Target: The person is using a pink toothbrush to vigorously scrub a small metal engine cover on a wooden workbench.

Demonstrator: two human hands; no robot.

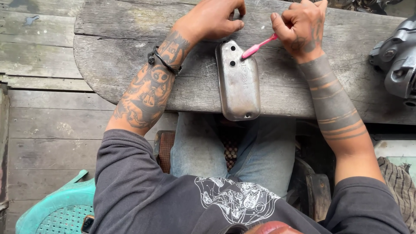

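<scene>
On the old wooden desk [130,65] lies a long metal cover [238,82] with small holes near its top end. Its lower end sticks out a little over the desk edge, above the person's knees. The right hand [301,28] has its fingers [281,26] curled tight around a pink toothbrush [258,46], and the brush end touches the top of the metal cover beside the holes. The left hand [214,19] rests on the desk just above the cover, fingers bent in and holding nothing I can see. A dark grey machine part [396,65] sits at the right end of the desk. A green plastic chair [60,208] stands low on the left.
</scene>
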